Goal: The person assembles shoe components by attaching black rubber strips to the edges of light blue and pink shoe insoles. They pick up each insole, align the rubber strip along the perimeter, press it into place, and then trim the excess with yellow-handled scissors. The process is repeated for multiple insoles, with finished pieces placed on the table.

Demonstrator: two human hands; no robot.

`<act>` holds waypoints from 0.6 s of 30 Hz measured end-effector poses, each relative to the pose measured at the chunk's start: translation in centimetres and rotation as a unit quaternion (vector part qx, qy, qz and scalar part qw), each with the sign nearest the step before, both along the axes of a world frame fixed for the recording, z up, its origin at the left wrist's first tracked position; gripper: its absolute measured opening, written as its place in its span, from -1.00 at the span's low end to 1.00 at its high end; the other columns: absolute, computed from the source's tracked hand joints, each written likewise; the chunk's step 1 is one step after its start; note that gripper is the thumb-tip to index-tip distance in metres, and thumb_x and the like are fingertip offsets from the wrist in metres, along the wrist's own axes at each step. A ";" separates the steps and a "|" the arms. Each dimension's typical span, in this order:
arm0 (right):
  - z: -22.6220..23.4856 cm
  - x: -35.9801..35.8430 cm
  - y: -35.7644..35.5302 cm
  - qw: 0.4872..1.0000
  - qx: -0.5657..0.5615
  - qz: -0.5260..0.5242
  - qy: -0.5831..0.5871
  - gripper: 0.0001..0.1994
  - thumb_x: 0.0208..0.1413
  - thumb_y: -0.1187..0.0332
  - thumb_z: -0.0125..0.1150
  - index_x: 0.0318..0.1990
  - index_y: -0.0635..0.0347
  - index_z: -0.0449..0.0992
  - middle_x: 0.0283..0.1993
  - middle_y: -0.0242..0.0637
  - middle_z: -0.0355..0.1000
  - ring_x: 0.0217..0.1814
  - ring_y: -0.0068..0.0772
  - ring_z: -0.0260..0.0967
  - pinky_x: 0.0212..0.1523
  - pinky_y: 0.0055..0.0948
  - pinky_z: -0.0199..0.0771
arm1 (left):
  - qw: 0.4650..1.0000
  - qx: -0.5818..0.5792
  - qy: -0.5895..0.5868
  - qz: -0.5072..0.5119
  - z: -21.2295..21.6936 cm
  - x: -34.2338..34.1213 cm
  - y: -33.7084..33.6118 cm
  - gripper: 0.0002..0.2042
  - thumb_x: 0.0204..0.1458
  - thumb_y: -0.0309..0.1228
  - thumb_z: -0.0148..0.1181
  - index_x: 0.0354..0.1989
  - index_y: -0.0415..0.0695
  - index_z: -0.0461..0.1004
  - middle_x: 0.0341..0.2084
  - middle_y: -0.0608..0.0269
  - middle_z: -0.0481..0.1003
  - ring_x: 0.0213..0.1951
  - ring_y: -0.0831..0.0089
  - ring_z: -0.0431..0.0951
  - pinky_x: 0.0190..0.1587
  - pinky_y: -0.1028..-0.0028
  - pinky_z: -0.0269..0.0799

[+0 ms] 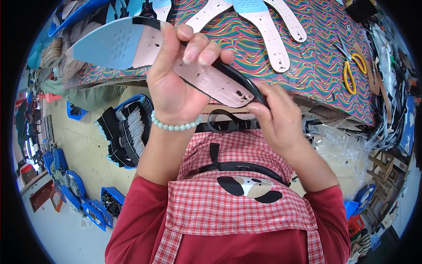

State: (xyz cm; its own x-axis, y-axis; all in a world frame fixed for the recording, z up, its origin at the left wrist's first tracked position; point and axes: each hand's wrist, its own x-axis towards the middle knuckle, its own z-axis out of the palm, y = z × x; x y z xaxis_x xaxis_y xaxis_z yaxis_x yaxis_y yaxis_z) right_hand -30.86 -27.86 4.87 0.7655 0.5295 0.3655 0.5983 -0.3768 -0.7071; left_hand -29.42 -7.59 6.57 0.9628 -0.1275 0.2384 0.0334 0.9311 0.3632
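The left hand's (pixel 178 83) fingers are clamped on a blue-and-pink insole (pixel 195 75), above the worktop's (pixel 316 81) near edge; the right hand's (pixel 283 115) fingers pinch its heel. Yellow-handled scissors (pixel 351 57) lie near the worktop's right edge.

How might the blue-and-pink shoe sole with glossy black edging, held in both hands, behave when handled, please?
The blue-and-pink shoe sole is probably stiff: its wide blue end juts past the left hand without drooping. The glossy black edging might be slippery.

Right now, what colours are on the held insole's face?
The insole is light blue and pink; head view.
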 end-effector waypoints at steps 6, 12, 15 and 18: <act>0.3 -2.1 3.7 0.925 0.274 -0.100 0.245 -0.71 0.26 0.32 0.01 -0.03 0.41 0.29 -0.40 -0.21 0.40 -0.39 -0.46 0.39 -0.34 -0.48 0.40 | 0.993 0.059 0.086 0.058 -0.4 0.4 -2.5 -0.60 0.24 0.00 -0.16 -0.18 -0.10 0.40 -0.45 0.28 0.48 -0.23 0.35 0.50 -0.02 0.22 0.38; 5.0 2.5 -2.7 0.992 0.036 -0.048 0.110 -0.76 0.21 0.32 0.08 -0.09 0.31 0.38 -0.40 -0.20 0.43 -0.39 -0.27 0.43 -0.36 -0.38 0.40 | 0.581 0.736 -0.191 0.290 2.0 -3.1 -0.9 -0.85 -0.02 -0.49 0.23 -0.28 -0.27 0.55 -0.28 0.12 0.51 -0.27 0.34 0.49 -0.19 0.44 0.41; 7.0 2.7 -3.5 0.999 -0.038 0.037 0.003 -0.75 0.16 0.35 0.12 -0.09 0.32 0.39 -0.36 -0.13 0.43 -0.37 -0.16 0.44 -0.36 -0.33 0.40 | 0.515 0.754 -0.248 0.323 3.3 -1.7 0.1 -0.78 -0.20 -0.57 0.33 -0.29 -0.21 0.58 -0.40 0.20 0.47 -0.29 0.35 0.45 -0.22 0.43 0.36; 8.9 2.9 -3.8 0.995 -0.056 0.074 -0.035 -0.76 0.12 0.40 0.13 -0.10 0.34 0.40 -0.40 -0.14 0.41 -0.42 -0.16 0.42 -0.39 -0.35 0.37 | 0.510 0.756 -0.307 0.274 4.5 -0.7 0.8 -0.82 -0.22 -0.51 0.35 -0.37 -0.16 0.57 -0.41 0.21 0.44 -0.27 0.24 0.43 -0.21 0.34 0.35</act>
State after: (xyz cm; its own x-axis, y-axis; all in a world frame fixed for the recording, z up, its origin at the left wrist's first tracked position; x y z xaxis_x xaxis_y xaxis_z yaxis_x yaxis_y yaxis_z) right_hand -28.01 -31.70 13.81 0.6512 0.6747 0.3474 0.6994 -0.3559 -0.6198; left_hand -30.12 -6.84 11.04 0.7561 -0.3637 0.5440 -0.6326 -0.6190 0.4654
